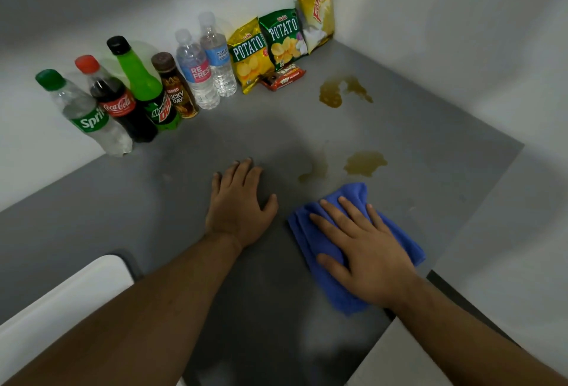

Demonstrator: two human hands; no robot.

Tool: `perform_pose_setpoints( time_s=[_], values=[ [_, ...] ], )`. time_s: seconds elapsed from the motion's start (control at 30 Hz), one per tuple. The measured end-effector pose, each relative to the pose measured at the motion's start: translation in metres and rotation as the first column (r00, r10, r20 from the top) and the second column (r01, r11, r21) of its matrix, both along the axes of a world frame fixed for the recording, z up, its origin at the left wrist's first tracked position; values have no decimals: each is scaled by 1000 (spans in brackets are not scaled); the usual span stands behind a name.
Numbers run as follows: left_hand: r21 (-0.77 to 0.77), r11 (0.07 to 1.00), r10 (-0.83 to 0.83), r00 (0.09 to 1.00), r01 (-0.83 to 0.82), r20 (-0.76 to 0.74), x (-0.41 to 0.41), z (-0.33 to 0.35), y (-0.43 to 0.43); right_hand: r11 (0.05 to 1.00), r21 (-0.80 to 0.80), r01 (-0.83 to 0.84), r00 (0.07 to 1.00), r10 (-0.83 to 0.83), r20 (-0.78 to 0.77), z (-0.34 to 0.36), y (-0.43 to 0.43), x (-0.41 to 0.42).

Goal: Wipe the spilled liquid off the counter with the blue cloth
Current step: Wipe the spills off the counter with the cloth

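Observation:
A folded blue cloth lies on the grey counter, and my right hand presses flat on top of it with the fingers spread. My left hand rests palm down on the bare counter to the left of the cloth, holding nothing. Brownish liquid sits in patches: a puddle just beyond the cloth, a thin smear to its left, and a larger spill near the far corner.
Several drink bottles stand in a row along the back wall. Chip bags and a small red packet lean in the corner, close to the far spill. A white rounded object sits at the near left.

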State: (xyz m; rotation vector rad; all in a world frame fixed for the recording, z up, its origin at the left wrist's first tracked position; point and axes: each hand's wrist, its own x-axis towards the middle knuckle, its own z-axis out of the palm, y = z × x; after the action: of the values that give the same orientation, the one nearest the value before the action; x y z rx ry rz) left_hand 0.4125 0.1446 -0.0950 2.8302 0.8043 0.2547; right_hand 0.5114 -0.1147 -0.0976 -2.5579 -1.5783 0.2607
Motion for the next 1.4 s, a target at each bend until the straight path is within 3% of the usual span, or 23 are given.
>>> perform_pose_setpoints(
  time_s=[0.13,0.3,0.43,0.6,0.73,0.93,1.2,1.27,1.4],
  values=[
    [-7,1000,-7,1000,7,17,0,-2,1,996,-31,85,996,-85,19,3,-3,24],
    [-16,1000,-10,1000,11,4,1,-1,1,960,-77,268,963,-265,44,4,56,33],
    [-27,1000,-16,1000,16,1,0,3,2,977,-76,198,980,-195,44,5,78,16],
    [-59,998,-26,998,29,58,-1,10,14,999,6,45,999,-45,2,3,39,14],
    [-6,1000,-6,1000,6,30,-8,11,40,992,-31,122,992,-122,22,4,32,41],
    [4,1000,27,1000,-27,12,-7,6,45,943,-68,324,946,-324,13,7,94,46],
    [-14,1000,24,999,-23,34,-8,6,47,1000,11,12,1000,-12,0,4,68,-2],
    [-23,999,25,999,-25,39,-9,5,47,999,35,21,1000,-21,3,3,51,11],
    [-26,999,23,999,-22,23,-8,4,48,979,-50,198,980,-196,34,4,69,52]
  ],
)
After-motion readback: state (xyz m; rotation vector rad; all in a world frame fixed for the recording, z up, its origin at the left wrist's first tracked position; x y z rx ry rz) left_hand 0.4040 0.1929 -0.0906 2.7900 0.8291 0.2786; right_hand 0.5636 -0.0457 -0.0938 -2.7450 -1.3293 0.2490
